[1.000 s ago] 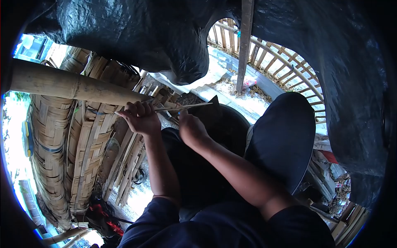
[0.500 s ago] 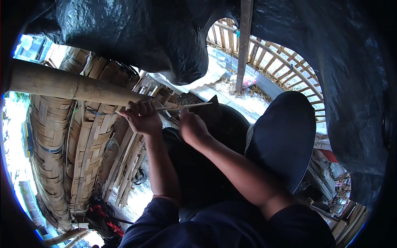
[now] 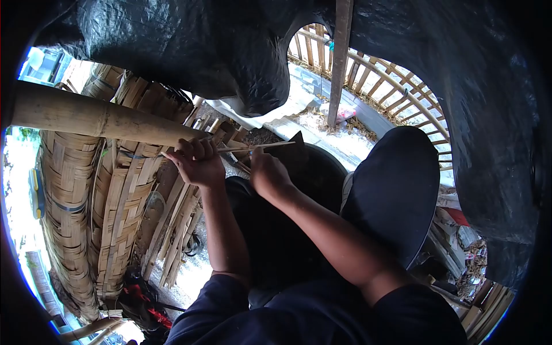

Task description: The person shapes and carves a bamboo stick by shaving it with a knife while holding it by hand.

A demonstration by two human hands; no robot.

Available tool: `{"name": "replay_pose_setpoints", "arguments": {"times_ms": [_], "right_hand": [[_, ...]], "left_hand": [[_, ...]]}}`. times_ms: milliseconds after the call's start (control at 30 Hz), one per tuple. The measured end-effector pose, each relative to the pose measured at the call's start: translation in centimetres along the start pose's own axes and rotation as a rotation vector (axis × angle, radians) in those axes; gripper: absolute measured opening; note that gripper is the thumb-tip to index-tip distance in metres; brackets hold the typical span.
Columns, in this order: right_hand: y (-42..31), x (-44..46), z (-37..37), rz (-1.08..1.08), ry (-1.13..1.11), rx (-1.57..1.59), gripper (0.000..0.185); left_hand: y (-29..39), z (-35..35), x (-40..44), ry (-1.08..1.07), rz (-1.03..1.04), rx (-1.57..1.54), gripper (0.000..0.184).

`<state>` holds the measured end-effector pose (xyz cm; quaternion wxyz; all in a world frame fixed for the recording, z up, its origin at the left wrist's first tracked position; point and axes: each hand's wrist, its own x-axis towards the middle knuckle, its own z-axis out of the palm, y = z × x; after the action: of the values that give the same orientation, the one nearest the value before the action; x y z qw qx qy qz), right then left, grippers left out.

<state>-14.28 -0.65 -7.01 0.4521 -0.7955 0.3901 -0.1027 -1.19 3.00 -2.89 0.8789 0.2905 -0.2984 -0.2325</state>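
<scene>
A thin pale bamboo strip [image 3: 233,149] runs almost level in front of me. My left hand [image 3: 200,164] is closed around its left part, close to the end of a thick bamboo pole [image 3: 103,118]. My right hand [image 3: 270,175] is closed, its thumb side up against the strip, which continues past it to the right. What sits inside the right fist is hidden. A dark pointed piece [image 3: 298,146] stands behind the strip's right end, above a dark round surface [image 3: 319,172]; I cannot tell what either is.
Woven bamboo rolls [image 3: 66,213] and split bamboo slats [image 3: 178,230] stand at the left. Black plastic sheeting [image 3: 172,46] hangs overhead and at the right. A wooden post [image 3: 339,63] rises ahead, before a slatted bamboo fence [image 3: 391,86]. My raised knee [image 3: 394,190] is at the right.
My right hand has shifted very slightly, and its thumb sits a little lower. The left hand stays in place on the bamboo strip.
</scene>
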Motion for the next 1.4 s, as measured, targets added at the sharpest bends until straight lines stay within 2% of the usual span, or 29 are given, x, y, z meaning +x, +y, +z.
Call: {"name": "replay_pose_setpoints", "arguments": {"times_ms": [33, 100, 133, 167, 267, 333, 367, 433, 500, 567, 633, 767, 833, 867, 900, 1000, 1067, 1100, 1167, 1300, 1333, 1367, 1400], "right_hand": [[-0.5, -0.3, -0.1, 0.001, 0.003, 0.003, 0.016], [-1.2, -0.7, -0.3, -0.139, -0.015, 0.001, 0.016], [-0.4, -0.1, 0.1, 0.139, -0.041, 0.044, 0.016], [1.0, 0.3, -0.2, -0.006, -0.009, -0.062, 0.018], [-0.6, 0.0, -0.7, 0.022, -0.035, -0.05, 0.017], [-1.7, -0.6, -0.7, -0.168, -0.005, -0.029, 0.014], [-1.2, -0.4, -0.6, -0.168, -0.012, -0.032, 0.014], [0.3, 0.1, -0.8, -0.019, -0.007, -0.121, 0.013], [0.2, 0.0, -0.4, -0.003, -0.008, -0.091, 0.013], [-0.7, -0.4, -0.2, -0.227, 0.086, -0.05, 0.014], [-0.5, -0.3, 0.2, -0.14, 0.034, -0.024, 0.014], [-0.2, 0.2, -0.1, 0.009, -0.002, -0.083, 0.014], [-1.7, -0.6, -0.9, -0.244, 0.059, -0.048, 0.015], [-0.2, 0.2, 0.6, -0.025, -0.045, 0.044, 0.017], [0.5, 0.3, -0.1, -0.017, 0.018, -0.025, 0.02], [-0.2, 0.1, -1.2, -0.012, -0.035, -0.08, 0.019], [-2.1, -0.8, -1.4, -0.19, -0.016, -0.046, 0.015], [-1.2, -0.4, -1.2, -0.193, -0.022, -0.05, 0.015], [1.3, 0.7, -0.5, -0.041, -0.032, -0.136, 0.02], [-1.6, -0.3, -0.8, -0.118, 0.001, -0.06, 0.016], [-0.3, 0.3, 0.3, 0.026, -0.038, 0.044, 0.017], [2.0, 0.8, 1.3, -0.061, 0.074, -0.074, 0.016], [1.8, 0.7, 1.1, -0.048, 0.056, -0.082, 0.015]], "left_hand": [[0.0, -0.1, 0.1, -0.023, -0.005, -0.006, 0.05], [0.1, -0.1, 0.2, -0.042, -0.011, -0.006, 0.049], [0.1, -0.1, 0.0, -0.055, -0.018, -0.005, 0.049], [0.2, -0.3, -0.1, -0.05, -0.017, -0.006, 0.049], [0.3, -0.5, 0.2, -0.021, -0.021, 0.007, 0.05], [0.2, -0.2, 0.2, -0.073, -0.008, -0.011, 0.05], [0.2, -0.2, 0.2, -0.066, -0.007, -0.01, 0.05], [0.3, -0.1, 0.2, 0.037, 0.01, 0.021, 0.05], [0.4, -0.3, 0.2, 0.023, -0.003, 0.0, 0.05], [0.3, -0.5, 0.4, 0.004, -0.014, -0.016, 0.05], [0.1, -0.6, 0.1, -0.058, -0.007, -0.001, 0.051], [0.2, -0.4, 0.2, -0.022, -0.022, -0.033, 0.051], [0.0, -0.2, 0.1, 0.01, -0.004, -0.013, 0.05], [0.1, -0.3, 0.1, 0.015, -0.001, -0.012, 0.05], [0.2, -0.5, 0.1, -0.007, 0.007, -0.019, 0.05], [0.1, -0.5, 0.1, -0.038, 0.011, -0.017, 0.049], [0.2, -0.6, 0.3, -0.035, 0.011, -0.002, 0.049], [0.2, -0.7, 0.3, -0.041, 0.008, -0.002, 0.049], [0.3, -0.6, 0.0, -0.042, 0.004, -0.004, 0.049], [0.1, -0.8, 0.3, -0.026, -0.004, 0.003, 0.049], [0.1, -0.9, 0.2, -0.034, -0.01, -0.009, 0.049], [0.2, -1.0, 0.0, -0.027, -0.007, -0.01, 0.049], [0.3, -1.1, 0.1, -0.026, 0.002, -0.002, 0.049]]}}
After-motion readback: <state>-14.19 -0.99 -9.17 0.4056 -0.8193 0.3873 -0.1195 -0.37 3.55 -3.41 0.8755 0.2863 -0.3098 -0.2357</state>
